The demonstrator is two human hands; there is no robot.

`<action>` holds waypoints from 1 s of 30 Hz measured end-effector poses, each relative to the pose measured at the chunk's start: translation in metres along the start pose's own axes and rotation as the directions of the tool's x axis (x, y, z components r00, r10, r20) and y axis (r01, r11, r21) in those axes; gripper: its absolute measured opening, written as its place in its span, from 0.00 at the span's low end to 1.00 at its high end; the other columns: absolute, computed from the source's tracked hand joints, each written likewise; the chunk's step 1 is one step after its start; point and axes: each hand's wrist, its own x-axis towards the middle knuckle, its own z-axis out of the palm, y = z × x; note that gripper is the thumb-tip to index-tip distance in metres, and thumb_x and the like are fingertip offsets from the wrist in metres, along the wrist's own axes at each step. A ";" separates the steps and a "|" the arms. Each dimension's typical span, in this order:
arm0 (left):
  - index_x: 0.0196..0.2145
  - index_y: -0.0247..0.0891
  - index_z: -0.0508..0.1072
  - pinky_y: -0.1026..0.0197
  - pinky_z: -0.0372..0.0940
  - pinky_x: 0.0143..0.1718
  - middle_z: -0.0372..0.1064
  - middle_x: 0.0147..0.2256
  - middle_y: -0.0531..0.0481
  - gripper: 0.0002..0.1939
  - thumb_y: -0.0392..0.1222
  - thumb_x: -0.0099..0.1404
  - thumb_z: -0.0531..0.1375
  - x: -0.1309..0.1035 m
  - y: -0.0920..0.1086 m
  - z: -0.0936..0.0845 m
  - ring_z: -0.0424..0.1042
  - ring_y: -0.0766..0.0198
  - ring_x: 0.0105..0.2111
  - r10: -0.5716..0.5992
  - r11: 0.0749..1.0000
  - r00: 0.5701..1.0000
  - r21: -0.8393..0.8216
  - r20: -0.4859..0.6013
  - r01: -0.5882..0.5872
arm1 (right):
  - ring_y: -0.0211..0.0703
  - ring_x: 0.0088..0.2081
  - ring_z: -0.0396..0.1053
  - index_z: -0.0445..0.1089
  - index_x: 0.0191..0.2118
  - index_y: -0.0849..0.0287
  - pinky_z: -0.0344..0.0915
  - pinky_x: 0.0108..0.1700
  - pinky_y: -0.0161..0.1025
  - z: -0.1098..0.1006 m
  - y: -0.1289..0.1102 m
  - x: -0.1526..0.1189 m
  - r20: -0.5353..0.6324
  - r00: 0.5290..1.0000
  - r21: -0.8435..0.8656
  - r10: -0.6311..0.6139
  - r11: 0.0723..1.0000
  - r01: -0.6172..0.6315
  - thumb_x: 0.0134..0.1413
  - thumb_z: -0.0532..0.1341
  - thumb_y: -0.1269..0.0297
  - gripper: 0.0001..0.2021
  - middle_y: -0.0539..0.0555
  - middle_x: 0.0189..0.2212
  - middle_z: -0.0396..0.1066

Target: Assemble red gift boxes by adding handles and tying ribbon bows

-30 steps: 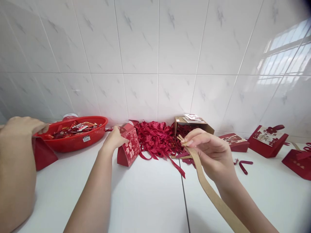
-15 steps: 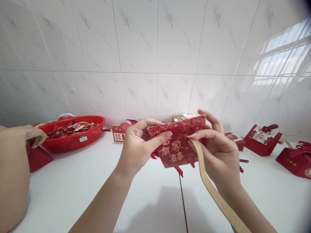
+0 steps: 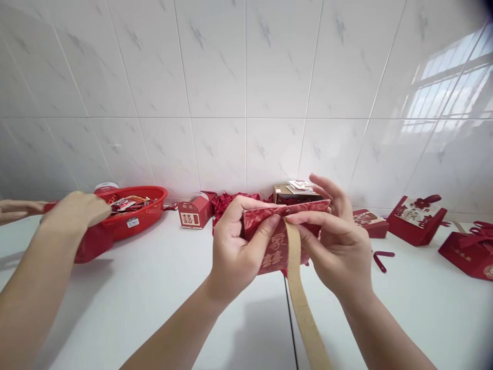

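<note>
My left hand [image 3: 241,246] is closed on the left side of a red gift bag [image 3: 273,257] with gold Chinese characters, its thumb pressed on the front near the top edge. A small hole shows in the bag's top edge. Between thumb and forefinger, my right hand [image 3: 335,236] pinches the end of a beige ribbon [image 3: 295,272], held right at the bag's upper front, just below the hole. From there the ribbon hangs down toward me. Whether its tip has entered the hole, I cannot tell.
At left, another person's hands [image 3: 77,208] hold a red bag [image 3: 94,246] beside a red basket [image 3: 142,223] of packaged sweets. A small red box [image 3: 192,213] stands by the wall. Rightward are red gift boxes [image 3: 418,226] and a red strap [image 3: 381,259].
The ribbon end has moved left to the bag's top middle, and the bag now tips more edge-on. The other person's hands and red bag have shifted right, in front of the basket.
</note>
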 end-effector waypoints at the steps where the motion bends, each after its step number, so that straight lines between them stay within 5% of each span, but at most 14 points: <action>1: 0.36 0.39 0.71 0.75 0.68 0.38 0.73 0.33 0.56 0.07 0.29 0.63 0.61 0.000 -0.001 0.000 0.73 0.73 0.34 0.012 1.000 1.000 0.005 0.005 -0.012 | 0.51 0.62 0.56 0.76 0.33 0.51 0.57 0.62 0.53 0.000 0.000 0.000 0.003 1.000 -0.002 -0.002 1.000 0.002 0.52 0.63 0.73 0.08 0.51 0.59 0.58; 8: 0.38 0.39 0.71 0.73 0.69 0.40 0.73 0.35 0.54 0.08 0.29 0.63 0.61 -0.001 -0.005 -0.001 0.73 0.72 0.36 0.059 0.998 0.998 0.004 0.038 -0.059 | 0.50 0.61 0.57 0.77 0.33 0.51 0.61 0.59 0.50 0.000 0.000 0.001 0.033 0.999 0.032 0.029 0.999 -0.030 0.52 0.63 0.73 0.08 0.53 0.59 0.60; 14: 0.38 0.38 0.71 0.67 0.67 0.45 0.72 0.37 0.52 0.09 0.27 0.62 0.60 -0.001 -0.010 -0.001 0.72 0.68 0.40 0.165 0.983 0.984 0.071 0.065 -0.170 | 0.51 0.56 0.63 0.75 0.33 0.50 0.66 0.52 0.51 0.000 0.002 -0.001 -0.062 0.998 0.018 0.033 0.999 -0.032 0.51 0.64 0.73 0.08 0.53 0.56 0.62; 19: 0.37 0.40 0.70 0.67 0.67 0.44 0.72 0.36 0.53 0.08 0.30 0.62 0.61 -0.003 -0.012 0.001 0.72 0.68 0.39 0.110 0.994 0.992 0.015 0.069 -0.111 | 0.51 0.55 0.64 0.67 0.46 0.50 0.64 0.55 0.50 0.003 0.008 0.001 -0.093 0.982 0.219 0.165 0.965 -0.142 0.45 0.67 0.71 0.20 0.55 0.51 0.67; 22: 0.36 0.40 0.68 0.68 0.67 0.36 0.71 0.32 0.54 0.04 0.36 0.64 0.61 -0.002 -0.010 -0.001 0.71 0.69 0.33 -0.088 0.996 0.991 0.004 0.097 0.088 | 0.46 0.39 0.73 0.66 0.38 0.53 0.71 0.40 0.43 0.002 0.011 0.005 0.093 0.912 0.308 0.400 0.859 -0.408 0.47 0.67 0.64 0.12 0.53 0.37 0.73; 25: 0.37 0.40 0.68 0.66 0.66 0.30 0.70 0.30 0.52 0.06 0.44 0.66 0.58 0.004 -0.010 -0.009 0.70 0.67 0.29 -0.287 0.958 0.934 0.080 0.215 0.276 | 0.43 0.30 0.72 0.63 0.32 0.55 0.69 0.31 0.40 0.000 0.015 0.007 0.195 0.789 0.281 0.582 0.738 -0.614 0.45 0.68 0.55 0.15 0.50 0.28 0.71; 27: 0.41 0.39 0.68 0.63 0.68 0.37 0.71 0.36 0.49 0.08 0.45 0.67 0.57 0.009 -0.012 -0.016 0.71 0.65 0.35 -0.254 0.962 0.951 0.151 0.174 0.229 | 0.44 0.30 0.72 0.63 0.32 0.55 0.69 0.32 0.41 -0.001 0.018 0.009 0.233 0.731 0.211 0.641 0.700 -0.682 0.44 0.68 0.52 0.17 0.50 0.28 0.72; 30: 0.49 0.40 0.64 0.56 0.66 0.50 0.70 0.40 0.47 0.15 0.39 0.64 0.60 0.018 -0.014 -0.028 0.71 0.62 0.43 0.003 0.970 1.000 0.241 0.017 -0.007 | 0.44 0.30 0.72 0.64 0.32 0.55 0.68 0.33 0.41 0.000 0.019 0.009 0.256 0.713 0.043 0.653 0.729 -0.683 0.44 0.68 0.52 0.16 0.50 0.29 0.72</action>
